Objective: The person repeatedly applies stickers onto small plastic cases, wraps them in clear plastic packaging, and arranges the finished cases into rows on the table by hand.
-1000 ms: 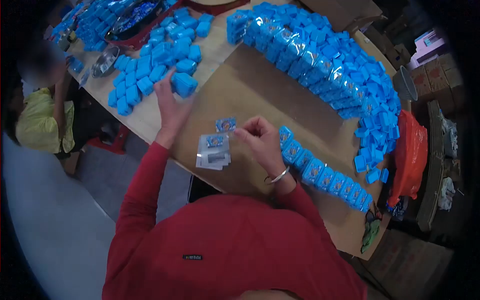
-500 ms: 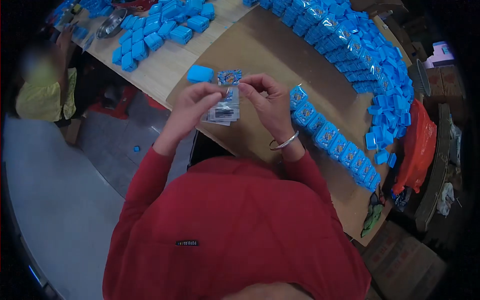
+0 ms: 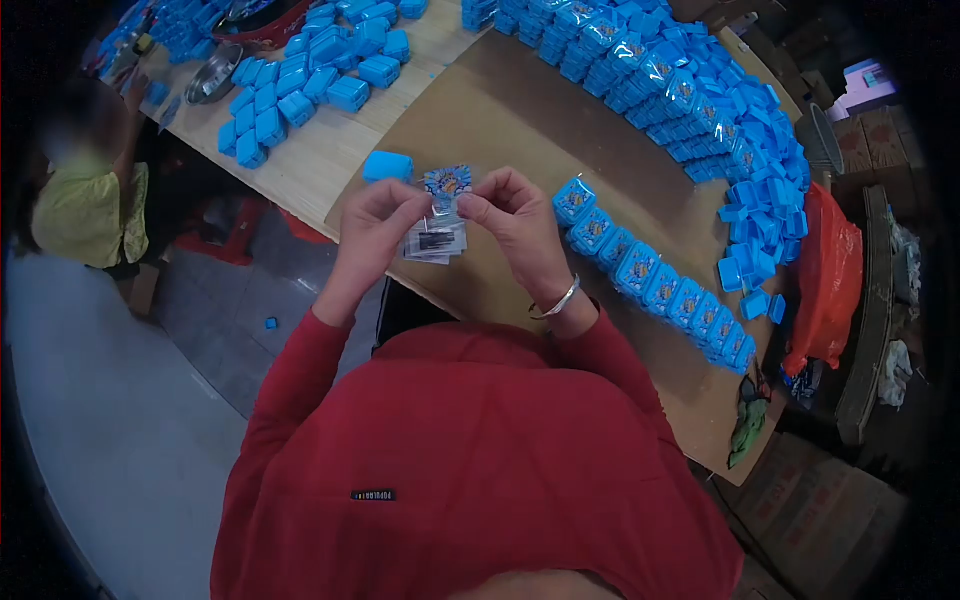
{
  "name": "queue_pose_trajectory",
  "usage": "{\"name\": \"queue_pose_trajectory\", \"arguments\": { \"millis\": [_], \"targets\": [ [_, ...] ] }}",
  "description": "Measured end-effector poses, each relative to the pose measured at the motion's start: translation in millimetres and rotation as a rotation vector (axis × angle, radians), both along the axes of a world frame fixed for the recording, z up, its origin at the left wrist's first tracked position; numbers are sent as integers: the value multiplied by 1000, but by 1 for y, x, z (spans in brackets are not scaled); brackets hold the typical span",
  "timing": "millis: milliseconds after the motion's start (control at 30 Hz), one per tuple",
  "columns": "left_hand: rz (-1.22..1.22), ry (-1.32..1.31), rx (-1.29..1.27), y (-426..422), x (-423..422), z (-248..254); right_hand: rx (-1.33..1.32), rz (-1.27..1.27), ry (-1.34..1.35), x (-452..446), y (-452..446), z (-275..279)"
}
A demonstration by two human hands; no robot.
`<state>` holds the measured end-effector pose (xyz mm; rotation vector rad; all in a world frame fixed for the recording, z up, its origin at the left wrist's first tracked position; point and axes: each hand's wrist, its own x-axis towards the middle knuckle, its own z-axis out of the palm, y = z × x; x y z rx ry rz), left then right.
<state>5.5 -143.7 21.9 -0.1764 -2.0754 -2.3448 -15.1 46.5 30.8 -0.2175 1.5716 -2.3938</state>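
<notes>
My left hand and my right hand face each other over the tabletop, thumb and forefinger of each pinched together. Between them is a clear plastic bag with a blue and orange print. Its edges run to my fingertips, which hide part of it. Beneath lies a small stack of similar bags with dark and white printing. One plain blue box sits just beyond my left hand. To the right of my right hand, a row of bagged blue boxes with printed fronts runs toward the table's near right.
Stacked bagged boxes and a heap of loose blue box parts curve along the far right. Plain blue boxes cover the left table, near a metal bowl. A person sits at left. A red plastic bag hangs at right.
My hands have shifted slightly relative to the stack, and more of the print shows between my fingers. The whole view has moved a little. Both pinches stay closed.
</notes>
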Motion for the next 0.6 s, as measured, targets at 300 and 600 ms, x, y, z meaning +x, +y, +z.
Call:
{"name": "queue_pose_trajectory", "arguments": {
  "millis": [300,600],
  "targets": [
    [62,56,-153,-4,3,-5,12,176,102,-4,-1,3],
    [132,111,-716,-54,-42,-51,400,-43,417,-15,-3,-20]
  ]
}}
